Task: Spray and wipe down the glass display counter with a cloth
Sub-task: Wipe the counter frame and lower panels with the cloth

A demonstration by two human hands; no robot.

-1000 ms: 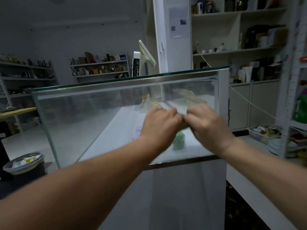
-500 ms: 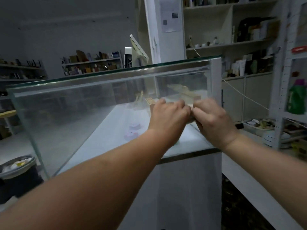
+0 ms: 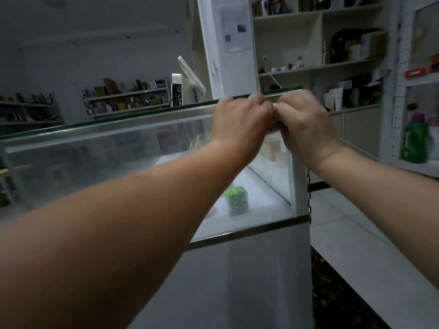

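Note:
The glass display counter (image 3: 95,162) stretches from the left edge to a white corner post on the right. My left hand (image 3: 240,122) and my right hand (image 3: 306,124) are side by side against the front pane at its top right edge, fingers curled. Between them shows a thin sliver of pale cloth (image 3: 275,107); the rest of it is hidden under both hands. No spray bottle is in view.
Inside the case a green packet (image 3: 237,200) lies on the white floor. A tilted screen (image 3: 191,76) stands on the counter top. A green bottle (image 3: 414,141) sits on the right shelving. A white ledge (image 3: 356,245) runs along the right, with stocked shelves behind.
Both hands have slid up the front pane together, from its middle to the top edge near the right corner.

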